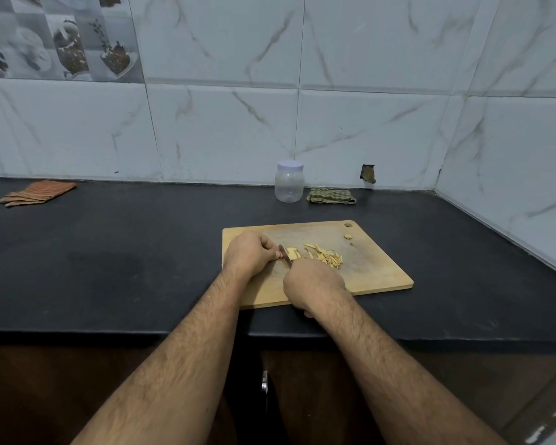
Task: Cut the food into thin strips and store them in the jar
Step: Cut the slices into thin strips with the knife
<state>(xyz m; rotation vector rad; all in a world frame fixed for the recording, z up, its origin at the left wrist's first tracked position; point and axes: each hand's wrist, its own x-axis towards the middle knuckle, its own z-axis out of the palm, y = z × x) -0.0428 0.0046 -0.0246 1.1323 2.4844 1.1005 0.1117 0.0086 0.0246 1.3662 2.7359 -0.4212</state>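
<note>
Food (pixel 292 253) lay in flat yellow slices on the wooden cutting board (pixel 376 268), near the board's left edge. A pile of thin strips (pixel 326 256) sat just beside the slices, closer to the middle of the board. Two small bits (pixel 349 238) lay apart near the board's far right corner, by its round hole.

The left hand (pixel 249 253) was curled, and its fingertips pinched down on the slices at the left end. The right hand (pixel 313 284) was wrapped around the handle of a knife (pixel 284 255). The blade pointed away from the person and stood in the slices, right next to the left fingertips.

The board sat near the front edge of the black worktop (pixel 109 268). The jar (pixel 289 182) stood at the back edge, against the wall, with its white lid on. It looked see-through. A green checked cloth (pixel 331 195) lay just right of the jar. An orange striped cloth (pixel 37 193) lay far off by the back left of the worktop.
</note>
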